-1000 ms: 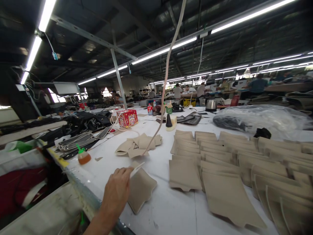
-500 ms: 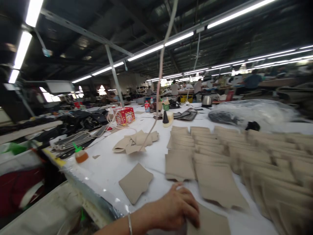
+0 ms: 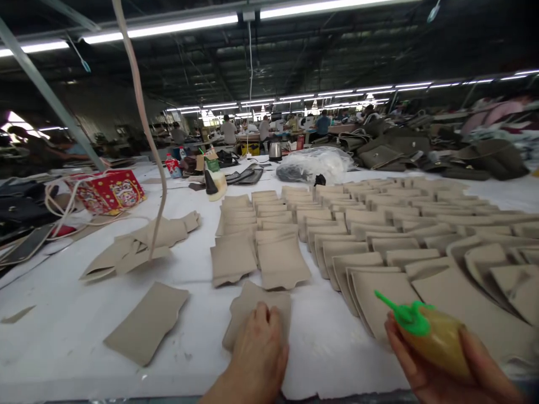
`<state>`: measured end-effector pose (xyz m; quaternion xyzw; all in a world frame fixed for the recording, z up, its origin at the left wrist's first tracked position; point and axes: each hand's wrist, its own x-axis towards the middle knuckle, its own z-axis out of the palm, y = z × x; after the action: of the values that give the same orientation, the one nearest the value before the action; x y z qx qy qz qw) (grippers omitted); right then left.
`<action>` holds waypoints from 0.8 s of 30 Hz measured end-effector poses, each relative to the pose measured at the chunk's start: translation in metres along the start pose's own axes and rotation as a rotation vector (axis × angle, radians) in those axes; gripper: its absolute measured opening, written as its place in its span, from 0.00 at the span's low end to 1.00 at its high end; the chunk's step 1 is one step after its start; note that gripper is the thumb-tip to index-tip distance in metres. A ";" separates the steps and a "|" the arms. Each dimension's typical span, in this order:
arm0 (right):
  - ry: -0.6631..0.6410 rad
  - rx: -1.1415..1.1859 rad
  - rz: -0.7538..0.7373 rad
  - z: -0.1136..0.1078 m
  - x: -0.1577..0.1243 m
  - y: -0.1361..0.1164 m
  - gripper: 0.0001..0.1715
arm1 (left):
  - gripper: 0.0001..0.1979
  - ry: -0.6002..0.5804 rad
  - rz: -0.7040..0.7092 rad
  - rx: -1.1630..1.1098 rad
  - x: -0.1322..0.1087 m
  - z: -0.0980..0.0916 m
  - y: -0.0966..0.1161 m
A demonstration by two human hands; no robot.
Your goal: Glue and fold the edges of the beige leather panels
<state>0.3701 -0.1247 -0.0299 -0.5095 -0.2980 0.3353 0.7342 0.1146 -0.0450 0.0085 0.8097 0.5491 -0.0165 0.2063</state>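
Note:
My left hand [image 3: 257, 348] lies flat, fingers together, pressing on a beige cut piece [image 3: 256, 306] at the near edge of the white table [image 3: 63, 314]. My right hand [image 3: 446, 373] at the lower right grips a squeeze bottle [image 3: 429, 336] of yellowish glue with a green nozzle that points up and left. Just beyond both hands, rows of overlapping beige pieces [image 3: 357, 230] cover the middle and right of the table. A single beige piece [image 3: 145, 322] lies apart to the left of my left hand.
A loose heap of beige pieces [image 3: 138, 247] sits at the left under a hanging hose [image 3: 145, 129]. A red patterned box [image 3: 109, 191], bottles, a kettle [image 3: 275, 150] and a plastic bag [image 3: 315, 163] stand farther back. Dark bags pile at the right. People work in the distance.
The view has swung right. My left hand left the piece at the left and now presses another one nearer the rows. My right hand has come into view with the glue bottle.

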 end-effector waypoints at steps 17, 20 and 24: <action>-0.088 -0.351 -0.121 0.019 0.002 -0.010 0.30 | 0.29 0.035 0.077 0.073 0.024 -0.006 -0.004; -0.166 -0.566 -0.230 0.034 -0.001 -0.019 0.28 | 0.30 0.062 0.107 0.045 0.025 -0.004 -0.011; -0.229 -0.707 -0.336 0.053 -0.005 -0.019 0.25 | 0.30 0.087 0.134 0.019 0.027 0.002 -0.012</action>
<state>0.3291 -0.1042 0.0040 -0.6340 -0.5539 0.1425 0.5205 0.1148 -0.0181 -0.0037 0.8466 0.5018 0.0271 0.1753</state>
